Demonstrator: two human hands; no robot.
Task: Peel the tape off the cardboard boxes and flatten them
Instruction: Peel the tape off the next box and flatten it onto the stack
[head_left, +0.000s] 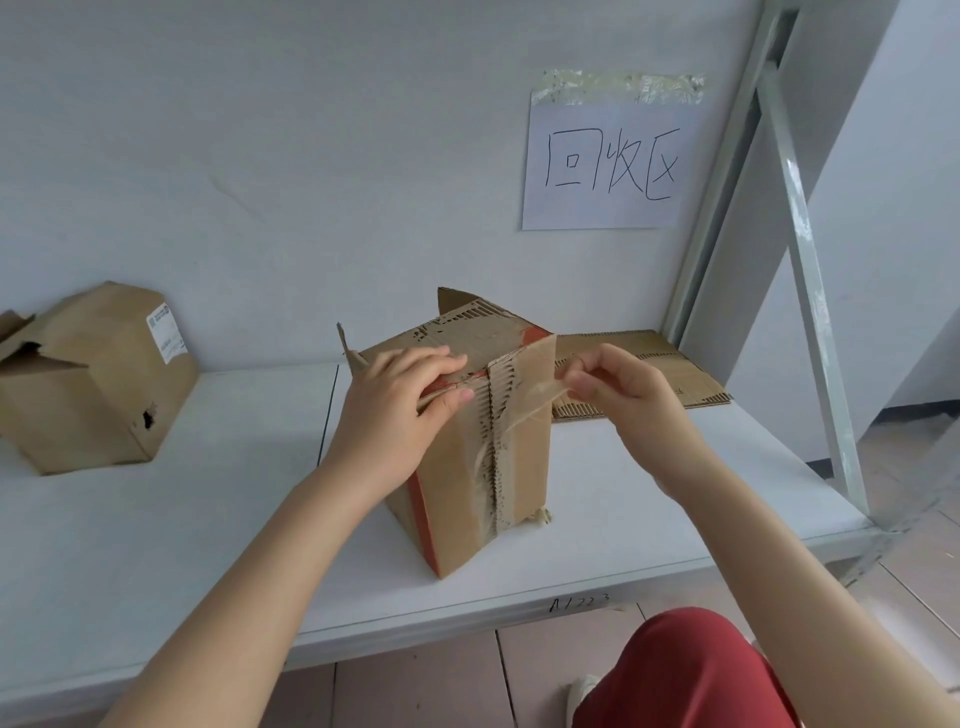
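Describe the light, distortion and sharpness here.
Head view: soft even light, faint shadow beside the box; wide-angle bend tilts the metal post at right; the wall sign reads sharp; the clear tape in the right hand shows slight sheen.

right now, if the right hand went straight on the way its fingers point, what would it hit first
The right hand points left, pinching the tape, so it would likely meet the cardboard box at its taped corner first, with the left hand beyond; depth unclear.

A single head-worn view looks forward and down, close over the shelf (156, 545).
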